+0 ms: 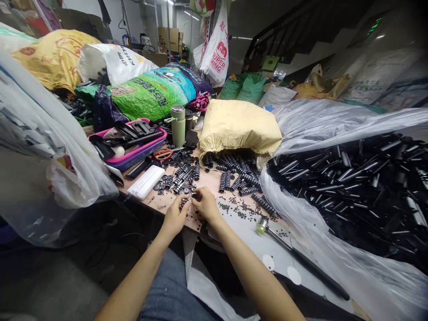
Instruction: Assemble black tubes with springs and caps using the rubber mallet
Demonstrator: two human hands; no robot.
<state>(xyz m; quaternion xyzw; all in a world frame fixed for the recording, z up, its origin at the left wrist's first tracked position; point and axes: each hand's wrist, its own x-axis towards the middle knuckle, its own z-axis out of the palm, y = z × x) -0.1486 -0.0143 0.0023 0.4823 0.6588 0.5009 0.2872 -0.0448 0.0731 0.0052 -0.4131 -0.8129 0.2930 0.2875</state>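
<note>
At the table's front edge my two hands meet over small parts. My left hand (pixel 175 216) is closed on a ribbed black-and-silver cylinder (pixel 183 203), partly covered by the fingers. Thumb and fingers of my right hand (pixel 207 205) pinch a small black part (pixel 198 195) against its end; its exact shape is hard to make out. Just beyond lie more ribbed cylinders (pixel 182 176), some with thin metal rods, and loose black discs (pixel 162 183). Several finished-looking ribbed rolls (pixel 228 180) spill from the mouth of a cream sack (pixel 242 125).
A rubber mallet (pixel 302 257) lies on the right among tiny black bits (pixel 236 207). Beside it, a clear plastic bag (pixel 310 214) bulges with black tubes (pixel 354 178). Leftward are a white power bank (pixel 146 182), red-handled scissors (pixel 163 154), a pink basket (pixel 130 154) and a green flask (pixel 178 126).
</note>
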